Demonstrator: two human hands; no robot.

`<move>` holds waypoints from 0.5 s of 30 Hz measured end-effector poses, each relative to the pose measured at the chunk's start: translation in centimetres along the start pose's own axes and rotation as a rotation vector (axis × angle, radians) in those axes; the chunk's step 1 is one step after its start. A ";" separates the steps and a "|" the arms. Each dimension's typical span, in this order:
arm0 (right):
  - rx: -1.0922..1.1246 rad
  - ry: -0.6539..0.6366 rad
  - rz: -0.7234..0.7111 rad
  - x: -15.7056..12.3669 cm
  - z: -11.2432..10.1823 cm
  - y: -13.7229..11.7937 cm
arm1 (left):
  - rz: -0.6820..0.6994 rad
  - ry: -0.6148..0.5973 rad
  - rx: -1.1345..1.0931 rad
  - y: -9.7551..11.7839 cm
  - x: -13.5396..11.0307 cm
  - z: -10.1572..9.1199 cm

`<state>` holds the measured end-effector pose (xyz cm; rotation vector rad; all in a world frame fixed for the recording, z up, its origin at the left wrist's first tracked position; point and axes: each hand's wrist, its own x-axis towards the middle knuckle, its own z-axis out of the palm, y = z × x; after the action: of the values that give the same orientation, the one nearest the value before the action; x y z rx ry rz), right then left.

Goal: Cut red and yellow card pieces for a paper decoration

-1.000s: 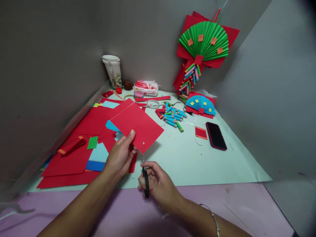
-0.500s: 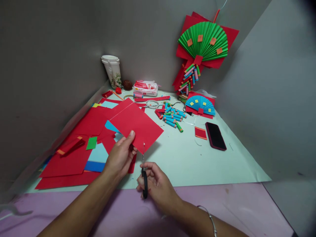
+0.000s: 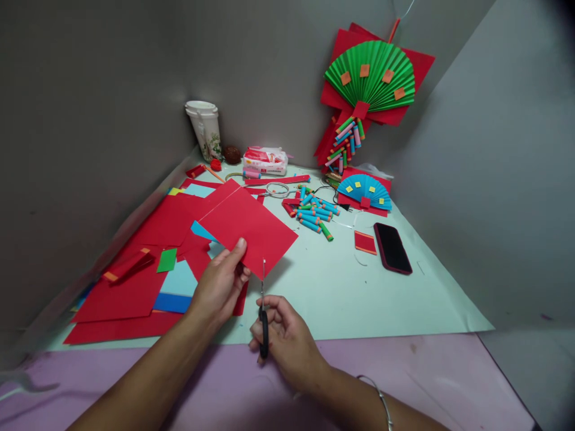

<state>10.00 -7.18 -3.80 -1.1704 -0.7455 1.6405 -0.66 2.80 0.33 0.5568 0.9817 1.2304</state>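
My left hand point(image 3: 222, 278) pinches a sheet of red paper point(image 3: 251, 224) by its lower left edge, thumb on top, and holds it tilted above the table. A pale line runs across the sheet near its far left end. My right hand point(image 3: 287, 335) grips a pair of scissors point(image 3: 263, 329) by the black handles. Their blades point away from me and lie at the sheet's near corner, with a tip showing over the red surface. Beneath my left hand and to its left lie overlapping red sheets point(image 3: 117, 293), a blue strip point(image 3: 172, 303) and a small green piece point(image 3: 167, 260).
Small blue and green paper rolls point(image 3: 314, 212) lie mid-table. A phone point(image 3: 393, 248), a red piece with orange edges point(image 3: 365, 242) and a blue paper fan point(image 3: 365, 191) are to the right. Behind stand a cup point(image 3: 204, 129), a tissue pack point(image 3: 265, 160) and a hanging green fan point(image 3: 371, 75).
The scissors have shifted very slightly to the right at the sheet's near corner. The left hand and the red sheet stay almost in place.
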 end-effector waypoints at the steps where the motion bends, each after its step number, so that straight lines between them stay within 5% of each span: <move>1: 0.002 0.003 0.009 0.0 0.0 -0.1 | -0.001 0.001 0.001 0.0 0.0 0.0; 15: -0.004 -0.010 -0.029 0.1 0.0 -0.2 | -0.014 -0.020 0.019 -0.3 -0.1 0.0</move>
<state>10.11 -6.97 -3.66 -1.1493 -0.7691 1.6227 -0.49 2.64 0.14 0.5749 0.9800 1.2022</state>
